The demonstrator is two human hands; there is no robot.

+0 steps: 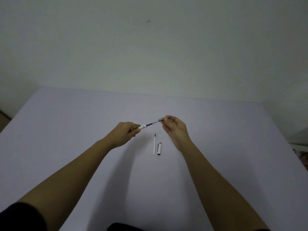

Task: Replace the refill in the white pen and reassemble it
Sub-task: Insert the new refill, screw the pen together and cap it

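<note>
My left hand grips the white pen barrel, whose open end points right. A dark refill sticks out of that end. Its far tip sits in the grey tip section, which my right hand pinches between thumb and fingers. Both hands hover above the table. Below them a spare white refill lies on the table with its dark tip pointing away. The white pen cap with a silver clip lies just right of it.
The table is covered in pale lilac and runs back to a plain wall. Its right edge drops off near a patterned object. Dark clothing shows at the bottom edge.
</note>
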